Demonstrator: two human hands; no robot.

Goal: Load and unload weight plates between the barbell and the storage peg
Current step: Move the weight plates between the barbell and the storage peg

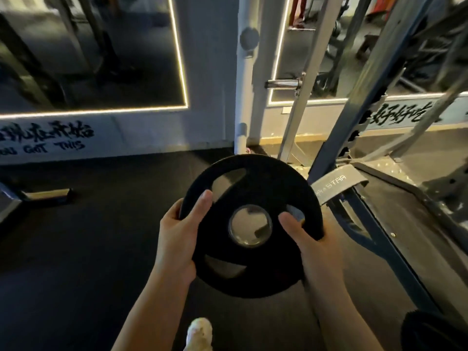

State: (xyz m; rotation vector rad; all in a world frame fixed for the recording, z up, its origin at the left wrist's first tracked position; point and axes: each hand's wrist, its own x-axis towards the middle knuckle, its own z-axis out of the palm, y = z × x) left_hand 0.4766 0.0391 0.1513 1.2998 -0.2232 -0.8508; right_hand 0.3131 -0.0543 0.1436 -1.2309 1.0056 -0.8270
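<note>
A black weight plate [253, 193] with three grip slots and a metal-ringed centre hole hangs in front of me above the floor. My left hand [181, 231] grips its left rim, thumb laid across the face. My right hand [310, 239] grips the right rim, thumb on the face and fingers curled behind. The chrome barbell sleeve [283, 84] sticks out bare to the left of the rack upright, farther ahead and higher than the plate. Another black plate [430, 330] shows at the bottom right corner.
The grey-blue rack frame [354, 117] with hole-lined uprights fills the right side, a grey strap [336, 184] hanging across its base. Mirrors with lit edges line the wall ahead. Dark rubber floor [88, 249] spreads left. My white shoe [200, 333] is below.
</note>
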